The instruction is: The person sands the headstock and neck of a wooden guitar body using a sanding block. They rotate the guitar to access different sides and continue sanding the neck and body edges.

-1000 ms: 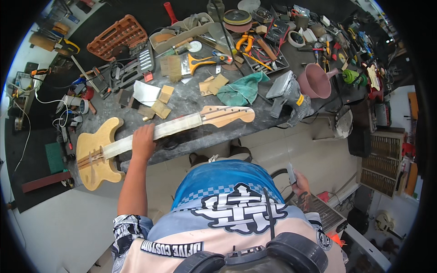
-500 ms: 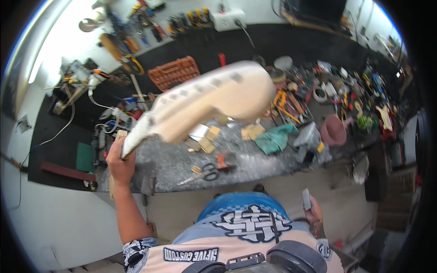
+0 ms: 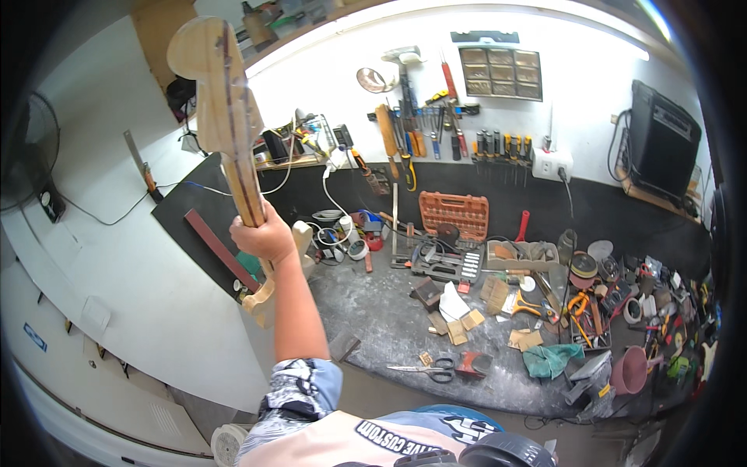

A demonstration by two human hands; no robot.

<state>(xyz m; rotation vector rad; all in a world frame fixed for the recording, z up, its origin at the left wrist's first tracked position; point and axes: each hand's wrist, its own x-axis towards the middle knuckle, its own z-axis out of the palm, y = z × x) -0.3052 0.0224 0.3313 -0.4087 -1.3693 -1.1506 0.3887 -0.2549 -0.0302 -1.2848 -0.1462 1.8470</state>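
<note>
Fingers of left hand (image 3: 268, 236) gripped neck (image 3: 247, 191) of wooden guitar (image 3: 233, 140), headstock (image 3: 210, 86) up, near left edge of work surface (image 3: 346, 300). Headstock already shaped, body (image 3: 261, 303) apparently joined; finish, strings looked lacking. Right hand out of view, grip unknown.

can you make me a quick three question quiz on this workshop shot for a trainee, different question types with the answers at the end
1. Fill in the blank: the left hand holds the wooden guitar by its ____.

2. True or false: the scissors on the workbench lie with their blades pointing to the right of the picture.

3. Multiple choice: what colour is the cloth to the left of the pink container?
a) yellow
b) green
c) white

Key:
1. neck
2. False; the blades point to the left of the picture.
3. b
</note>
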